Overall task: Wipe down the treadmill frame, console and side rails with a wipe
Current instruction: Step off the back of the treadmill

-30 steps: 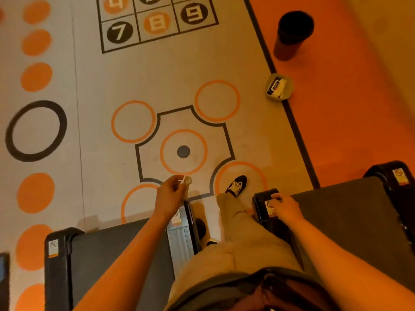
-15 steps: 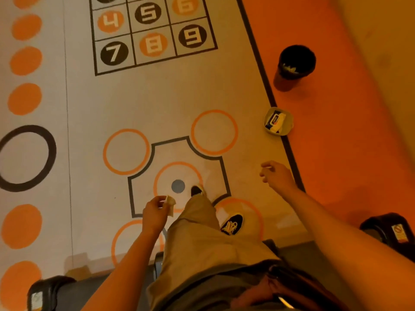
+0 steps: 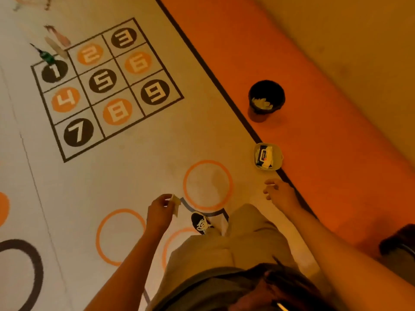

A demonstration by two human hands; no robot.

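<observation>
The person's left hand [image 3: 160, 212] pinches a small crumpled pale wipe [image 3: 176, 204] between thumb and fingers [image 3: 167, 199], the rest of the hand curled loosely behind it. The wipe hangs in the air above the pale printed gym floor [image 3: 139, 167], near an orange ring marking [image 3: 207, 185]. The right hand [image 3: 281, 194] reaches forward over the dark line that borders the orange floor strip [image 3: 325, 153]; its fingers are loosely curled, with nothing visibly held.

Just ahead of the right hand, a pale shallow tub holding a pack of wipes [image 3: 267, 156] sits on the edge of the strip. Further along stands a round black bin [image 3: 266, 97] with crumpled pale wipes inside. A black shoe with white laces [image 3: 201, 222] is planted on the floor between the two hands, below khaki trousers [image 3: 235, 250]. A square grid of numbered circles [image 3: 105, 84] is printed on the floor further off.
</observation>
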